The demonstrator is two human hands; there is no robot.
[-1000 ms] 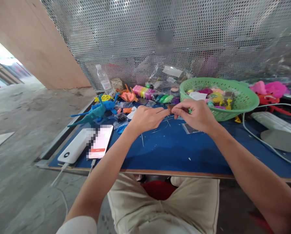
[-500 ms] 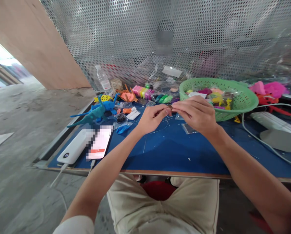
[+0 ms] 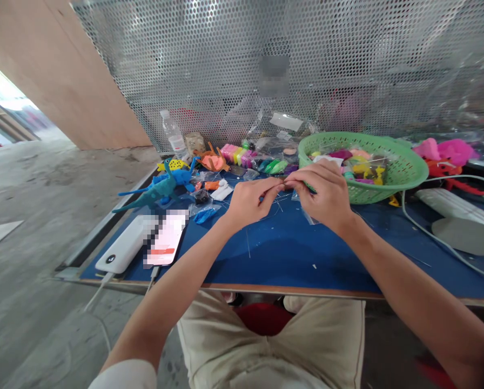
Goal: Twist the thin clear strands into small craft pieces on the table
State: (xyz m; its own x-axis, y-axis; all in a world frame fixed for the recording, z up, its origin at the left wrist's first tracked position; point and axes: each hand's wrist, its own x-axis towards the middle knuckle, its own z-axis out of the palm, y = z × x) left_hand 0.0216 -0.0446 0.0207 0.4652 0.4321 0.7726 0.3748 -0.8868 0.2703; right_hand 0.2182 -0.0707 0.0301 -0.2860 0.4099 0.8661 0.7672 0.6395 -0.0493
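My left hand and my right hand meet above the blue table, fingertips nearly touching. Pinched between them is a small brown piece, mostly hidden by the fingers; it may be soft modelling clay. Both hands are closed, thumb against fingers. Just behind the right hand stands a green plastic basket with colourful pieces and bags inside. Under the hands, thin clear strands and a small plastic bag lie on the table.
To the left are a white power bank, a phone, blue and teal dinosaur figures and clay packets. A water bottle stands behind. A white cable and a grey disc lie at right.
My fingers have shifted their grip on the brown piece; the left fingers now lie straighter and the right hand sits slightly further left. Objects on the table stay where they were.
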